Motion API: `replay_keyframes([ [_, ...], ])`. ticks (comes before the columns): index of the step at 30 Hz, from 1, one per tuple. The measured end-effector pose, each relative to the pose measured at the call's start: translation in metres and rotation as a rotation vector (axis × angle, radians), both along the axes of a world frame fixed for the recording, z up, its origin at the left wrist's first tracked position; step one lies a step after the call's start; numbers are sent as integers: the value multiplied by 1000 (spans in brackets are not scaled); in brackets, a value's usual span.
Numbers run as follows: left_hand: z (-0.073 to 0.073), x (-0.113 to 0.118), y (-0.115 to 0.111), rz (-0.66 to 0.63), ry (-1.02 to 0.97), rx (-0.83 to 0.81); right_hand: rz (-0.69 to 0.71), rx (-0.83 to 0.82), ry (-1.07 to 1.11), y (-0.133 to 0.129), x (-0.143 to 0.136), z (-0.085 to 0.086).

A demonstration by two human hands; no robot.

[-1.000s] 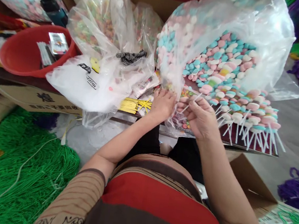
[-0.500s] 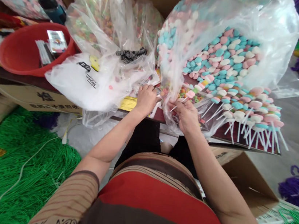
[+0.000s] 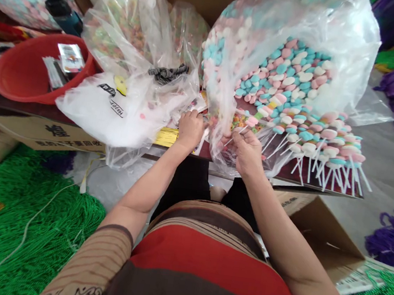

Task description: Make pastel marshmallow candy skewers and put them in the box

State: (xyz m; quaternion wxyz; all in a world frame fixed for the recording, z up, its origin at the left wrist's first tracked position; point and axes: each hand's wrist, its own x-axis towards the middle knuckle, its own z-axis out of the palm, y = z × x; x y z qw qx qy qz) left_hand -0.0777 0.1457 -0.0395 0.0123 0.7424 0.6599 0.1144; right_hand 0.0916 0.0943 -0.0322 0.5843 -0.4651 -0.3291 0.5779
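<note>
My right hand (image 3: pixel 248 150) is closed on the white stick of a marshmallow skewer (image 3: pixel 252 121), which slants up and away from the fingers with pink, green and orange pieces on it. Beneath the skewer lies an open clear bag of ring-shaped gummy candies (image 3: pixel 240 120). My left hand (image 3: pixel 189 130) is bent down over small printed packets (image 3: pixel 200 103) at the table edge; whatever its fingers pinch is hidden. Beside that hand lies a bundle of yellow twist ties (image 3: pixel 166 136). Finished-looking marshmallow skewers (image 3: pixel 327 134) are heaped to the right, sticks toward me.
A big clear bag of pink, blue and white marshmallows (image 3: pixel 294 71) stands behind my right hand. To the left are a white printed plastic bag (image 3: pixel 103 113) and a red basin (image 3: pixel 19 66). An open cardboard box (image 3: pixel 327 232) sits below the table, green strings (image 3: pixel 45 224) on the floor.
The whole view has shifted slightly. My right hand keeps its hold on the skewer, and my left hand stays over the packets with its fingers slightly shifted.
</note>
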Motion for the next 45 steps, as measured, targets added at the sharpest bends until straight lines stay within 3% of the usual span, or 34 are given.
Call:
replay_keyframes([
  [8, -2, 2, 8, 9, -126, 38, 5, 11, -23, -8, -3, 9],
  [13, -10, -10, 11, 0, -372, 204, 5, -3, -39, -10, -1, 15],
  [19, -4, -13, -3, -235, -614, 412, 11, -53, 74, 2, 1, 32],
  [24, 12, 2, -22, -461, -646, 362, 130, -57, 42, 5, 8, 50],
  [28, 19, 11, -34, -501, -665, 271, 151, -11, 25, 3, 17, 54],
  [30, 20, 14, -39, -523, -732, 306, 131, 0, 47, 5, 23, 52],
  [35, 21, 19, -48, -507, -897, 460, 143, -8, 70, 4, 33, 46],
  [45, 25, 13, -55, -407, -942, 430, 144, 41, 22, -27, 54, 58],
])
